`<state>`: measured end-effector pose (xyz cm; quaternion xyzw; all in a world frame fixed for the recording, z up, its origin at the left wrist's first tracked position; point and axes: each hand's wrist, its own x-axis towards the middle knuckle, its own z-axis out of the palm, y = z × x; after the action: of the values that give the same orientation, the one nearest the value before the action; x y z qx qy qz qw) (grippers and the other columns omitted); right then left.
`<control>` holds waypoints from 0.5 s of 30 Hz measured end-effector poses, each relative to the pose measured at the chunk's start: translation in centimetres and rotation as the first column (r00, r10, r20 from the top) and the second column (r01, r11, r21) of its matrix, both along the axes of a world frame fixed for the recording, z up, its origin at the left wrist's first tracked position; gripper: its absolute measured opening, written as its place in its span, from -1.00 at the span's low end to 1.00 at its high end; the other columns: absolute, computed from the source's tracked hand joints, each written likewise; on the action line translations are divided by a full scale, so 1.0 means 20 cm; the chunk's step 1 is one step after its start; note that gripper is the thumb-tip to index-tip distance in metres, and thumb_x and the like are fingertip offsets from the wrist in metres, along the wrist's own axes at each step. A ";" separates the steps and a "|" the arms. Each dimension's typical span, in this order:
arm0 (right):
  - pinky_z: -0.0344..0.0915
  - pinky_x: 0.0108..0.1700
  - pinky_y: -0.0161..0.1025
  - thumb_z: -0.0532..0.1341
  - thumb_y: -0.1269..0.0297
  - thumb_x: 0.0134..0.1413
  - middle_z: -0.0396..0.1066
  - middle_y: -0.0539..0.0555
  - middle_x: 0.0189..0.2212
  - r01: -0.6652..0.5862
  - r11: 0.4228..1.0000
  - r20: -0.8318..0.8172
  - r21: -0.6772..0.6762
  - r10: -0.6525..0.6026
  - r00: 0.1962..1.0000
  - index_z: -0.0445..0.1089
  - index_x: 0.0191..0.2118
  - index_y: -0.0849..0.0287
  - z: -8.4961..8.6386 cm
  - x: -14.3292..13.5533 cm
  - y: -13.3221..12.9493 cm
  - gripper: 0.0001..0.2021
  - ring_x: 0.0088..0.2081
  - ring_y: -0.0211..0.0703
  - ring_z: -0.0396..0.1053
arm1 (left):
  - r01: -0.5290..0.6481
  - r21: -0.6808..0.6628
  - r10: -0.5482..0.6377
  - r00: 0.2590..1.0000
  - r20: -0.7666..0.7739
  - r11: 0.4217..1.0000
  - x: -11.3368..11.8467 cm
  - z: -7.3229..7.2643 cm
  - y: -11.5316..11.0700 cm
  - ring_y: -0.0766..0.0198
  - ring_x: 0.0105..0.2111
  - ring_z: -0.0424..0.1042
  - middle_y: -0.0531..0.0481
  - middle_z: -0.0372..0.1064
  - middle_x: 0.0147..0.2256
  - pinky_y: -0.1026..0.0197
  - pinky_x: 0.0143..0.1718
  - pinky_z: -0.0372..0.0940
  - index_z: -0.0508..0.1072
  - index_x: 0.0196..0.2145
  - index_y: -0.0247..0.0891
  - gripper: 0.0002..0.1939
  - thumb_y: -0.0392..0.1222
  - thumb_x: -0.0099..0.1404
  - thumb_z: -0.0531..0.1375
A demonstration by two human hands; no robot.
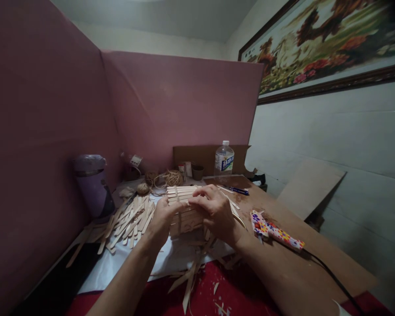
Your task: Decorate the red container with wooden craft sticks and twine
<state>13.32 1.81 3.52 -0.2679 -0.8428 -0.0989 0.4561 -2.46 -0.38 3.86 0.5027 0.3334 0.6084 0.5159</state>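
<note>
Near the front middle of the table, a small box-like structure of wooden craft sticks [187, 220] is between my hands. A strand of twine runs across its slatted top. My left hand [163, 218] grips its left side, with the thumb on the upper edge. On the right, my right hand [213, 208] has its fingers bent over the top and front edge, pressing on the sticks. The far side of the structure and some of my fingertips are hidden. Loose craft sticks [131, 226] lie in a heap left of my left hand.
A flower-patterned glue gun [276, 232] with a black cord lies at the right. Behind it is a blue-handled tool [238, 191]. A plastic bottle [224, 160], a ball of twine [174, 177] and a small pot [197, 172] stand farther back. A purple tumbler [94, 188] stands left.
</note>
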 end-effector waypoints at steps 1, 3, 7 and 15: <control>0.24 -0.14 -0.14 0.16 0.49 0.06 0.38 0.11 -0.23 -0.007 1.000 0.007 0.012 0.007 1.000 0.46 -0.22 0.11 0.00 0.00 0.00 -0.79 -0.17 -0.08 0.24 | -0.001 0.003 0.001 1.000 0.000 1.000 0.00 0.00 0.00 0.11 -0.30 0.47 -0.12 0.52 -0.24 0.19 -0.27 0.30 0.50 -0.14 -0.33 -0.58 -0.29 -0.04 0.26; 0.24 -0.16 -0.16 0.15 0.46 0.09 0.38 0.11 -0.24 -0.017 0.999 0.014 0.039 0.016 1.000 0.47 -0.24 0.11 0.01 0.00 0.01 -0.81 -0.18 -0.09 0.24 | -0.002 0.004 0.002 1.000 -0.001 1.000 -0.01 0.00 0.00 0.12 -0.31 0.47 -0.10 0.52 -0.27 0.20 -0.29 0.29 0.50 -0.16 -0.33 -0.59 -0.30 -0.04 0.24; 0.24 -0.19 -0.20 0.16 0.43 0.12 0.38 0.09 -0.25 -0.010 0.998 0.047 0.061 0.007 0.999 0.49 -0.27 0.07 0.03 0.01 0.02 -0.83 -0.20 -0.13 0.25 | -0.085 -0.075 0.087 0.996 0.022 0.994 -0.02 -0.02 0.00 0.15 -0.38 0.45 -0.03 0.52 -0.40 0.22 -0.37 0.26 0.53 -0.30 -0.32 -0.71 -0.29 -0.04 0.20; 0.21 -0.23 -0.24 0.19 0.40 0.11 0.39 0.08 -0.28 0.014 0.991 0.133 0.132 -0.032 0.991 0.49 -0.25 0.05 0.06 0.03 0.02 -0.84 -0.23 -0.14 0.23 | -0.085 -0.070 0.086 0.996 0.009 0.994 -0.01 -0.01 0.00 0.19 -0.39 0.44 -0.03 0.51 -0.36 0.25 -0.39 0.25 0.53 -0.30 -0.32 -0.71 -0.29 -0.03 0.18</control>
<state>13.94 2.26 4.77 -0.2400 -0.8604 -0.1769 0.4134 -2.65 -0.45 3.62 0.4660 0.3726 0.6208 0.5086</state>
